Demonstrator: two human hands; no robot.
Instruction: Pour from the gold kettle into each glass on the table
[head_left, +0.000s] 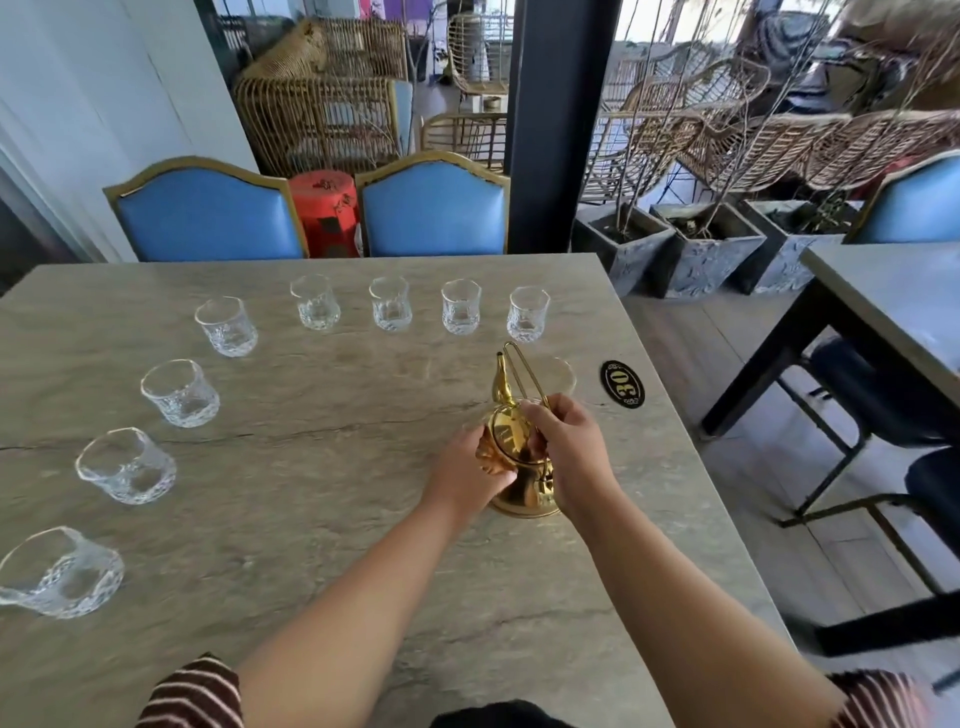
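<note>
Eight clear textured glasses (180, 393) arc across the grey stone table (322, 519); we steady the shiny gold metal kettle (519, 462) near its right edge, left hand (467, 467) cupping its body, right hand (569, 447) gripping its handle, seemingly readying to pour.

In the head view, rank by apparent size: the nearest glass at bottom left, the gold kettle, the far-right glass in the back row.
1. Nearest glass, though nearness inflates it.
2. Gold kettle, partly covered by both hands.
3. Far-right back-row glass.
</note>
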